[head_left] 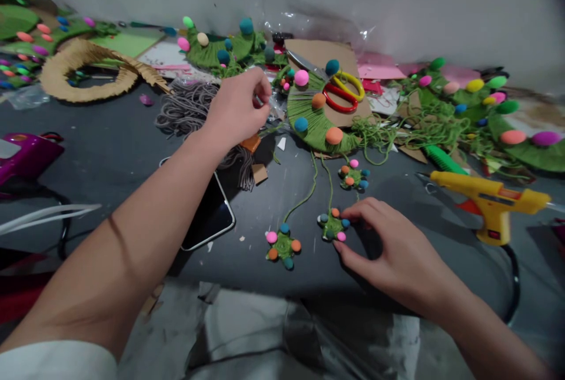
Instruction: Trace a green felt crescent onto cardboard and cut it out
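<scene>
My right hand [392, 250] pinches the edge of a small green yarn star [333, 226] tipped with coloured balls, thumb and forefinger at its right side. To the left lies a second yarn star [282, 247], and a third yarn star [353, 175] is higher up. Green strings run from them to a green yarn-wrapped wreath [324, 127] dotted with coloured balls. My left hand [241, 103] is raised left of the wreath over grey cord [185, 109], fingers curled closed. What they hold, if anything, is hidden. Another small ball-trimmed piece [285, 80] lies just beyond its fingertips.
A yellow glue gun [489, 192] lies at right, its cable curving toward the front. Red-and-yellow-handled scissors [344, 92] rest on cardboard behind the wreath. A phone [212, 215] lies under my left forearm. A tan ring [88, 71] and a purple tool [26, 159] are at left.
</scene>
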The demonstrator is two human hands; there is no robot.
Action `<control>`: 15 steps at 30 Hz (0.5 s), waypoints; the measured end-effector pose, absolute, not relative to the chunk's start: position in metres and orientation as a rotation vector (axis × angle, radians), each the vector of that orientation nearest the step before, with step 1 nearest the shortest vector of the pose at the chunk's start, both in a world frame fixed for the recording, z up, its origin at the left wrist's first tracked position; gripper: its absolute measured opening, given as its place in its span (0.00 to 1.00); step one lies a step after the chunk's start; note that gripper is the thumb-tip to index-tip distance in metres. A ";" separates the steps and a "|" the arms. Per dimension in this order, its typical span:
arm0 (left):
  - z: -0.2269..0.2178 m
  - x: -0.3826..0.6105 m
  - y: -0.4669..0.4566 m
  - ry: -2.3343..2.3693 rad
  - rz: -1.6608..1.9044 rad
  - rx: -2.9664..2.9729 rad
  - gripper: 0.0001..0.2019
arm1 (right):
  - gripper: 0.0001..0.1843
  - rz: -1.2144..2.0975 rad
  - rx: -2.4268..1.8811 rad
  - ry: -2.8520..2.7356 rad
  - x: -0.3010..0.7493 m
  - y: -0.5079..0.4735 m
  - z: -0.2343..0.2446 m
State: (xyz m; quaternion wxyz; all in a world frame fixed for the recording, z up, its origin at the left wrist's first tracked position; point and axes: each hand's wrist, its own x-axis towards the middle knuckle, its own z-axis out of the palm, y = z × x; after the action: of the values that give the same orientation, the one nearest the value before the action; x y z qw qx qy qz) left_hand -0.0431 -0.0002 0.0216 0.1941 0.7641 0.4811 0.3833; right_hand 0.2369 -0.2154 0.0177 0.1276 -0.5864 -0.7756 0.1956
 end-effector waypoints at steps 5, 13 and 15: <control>0.021 -0.042 0.001 1.420 1.053 2.070 0.12 | 0.13 0.581 -1.728 -2.261 0.237 -0.216 0.018; 0.026 -0.041 -0.003 1.331 1.096 2.069 0.10 | 0.13 0.549 -1.700 -2.289 0.233 -0.220 0.019; 0.024 -0.041 -0.002 1.357 1.098 2.098 0.13 | 0.13 0.554 -1.699 -2.294 0.235 -0.220 0.018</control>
State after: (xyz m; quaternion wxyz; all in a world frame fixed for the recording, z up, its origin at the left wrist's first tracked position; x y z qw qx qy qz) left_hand -0.0412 -0.0017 0.0243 0.2047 0.7524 0.4868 0.3937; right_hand 0.2347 -0.2203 0.0179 0.1165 -0.5802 -0.7836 0.1893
